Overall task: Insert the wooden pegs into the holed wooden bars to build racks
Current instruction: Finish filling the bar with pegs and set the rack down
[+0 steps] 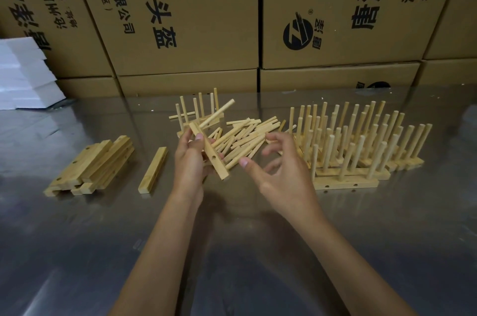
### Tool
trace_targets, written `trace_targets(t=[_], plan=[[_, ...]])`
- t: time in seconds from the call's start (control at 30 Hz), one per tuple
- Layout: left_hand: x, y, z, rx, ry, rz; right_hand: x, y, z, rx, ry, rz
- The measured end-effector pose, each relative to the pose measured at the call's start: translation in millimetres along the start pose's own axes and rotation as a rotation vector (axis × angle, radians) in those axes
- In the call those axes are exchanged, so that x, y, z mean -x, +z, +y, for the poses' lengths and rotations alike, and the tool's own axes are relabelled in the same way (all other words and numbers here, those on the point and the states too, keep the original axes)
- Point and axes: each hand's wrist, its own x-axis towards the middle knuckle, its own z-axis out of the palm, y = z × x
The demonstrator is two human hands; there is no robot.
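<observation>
The bar [208, 151] being worked on is up off the tabletop [258, 238], tilted, gripped by the left hand [189, 160] with the thumb on top. One peg [217, 113] is already stuck in its far end, angled up and away, and there's an empty hole showing lower down the bar. The right hand [280, 168] is just beside it, fingers loosely spread and holding nothing as far as I can tell, though the fingertips are a bit blurry. Right behind both hands is the loose peg pile [245, 139]. Finished racks [361, 140] are crowded together on the right, a stack of blank bars [90, 166] sits on the left with a single bar [152, 170] next to it, and cardboard boxes [193, 18] line the back.

Biggest risk imo: the seated peg looks crooked, so it might not be fully home and could drop out when the next one gets pushed in. Also a careless grab could scatter the pile into the racks.
</observation>
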Motion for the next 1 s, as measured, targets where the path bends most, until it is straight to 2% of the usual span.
trace_targets(t=[0.13,0.23,0.43,0.53,0.6,0.67,0.77,0.83,0.93,1.0], plan=[[0.9,0.1,1.0,0.046,-0.004,-0.054,-1.7,2.6,4.8,-0.113,0.287,-0.160],[4.1,5.4,3.5,0.106,-0.014,-0.120,-3.1,1.6,3.3,-0.247,0.394,-0.221],[8.4,9.5,7.2,0.183,-0.124,-0.301,-4.3,-1.8,1.6,-0.490,0.366,-0.231],[5.1,-2.9,15.5,0.134,-0.153,-0.376,-11.9,-16.6,4.2,-0.417,0.345,-0.219],[2.4,-15.2,21.4,0.023,-0.192,-0.426,-16.7,-30.0,5.7,-0.347,0.340,-0.276],[-1.1,-26.1,23.6,-0.062,-0.238,-0.470,-18.8,-42.0,6.0,-0.216,0.355,-0.393],[-5.5,-37.0,23.7,-0.089,-0.262,-0.480,-18.5,-61.6,6.5,0.189,0.353,-0.604],[-6.3,-39.6,22.6,-0.096,-0.283,-0.503,-19.2,-76.7,4.2,0.342,0.366,-0.804],[1.9,-28.7,17.2,-0.145,-0.313,-0.617,-12.2,-84.3,-12.3,0.305,0.361,-1.203],[12.7,-10.6,9.0,-0.236,-0.288,-0.692,-4.8,-75.2,-25.6,0.201,0.321,-1.359]])
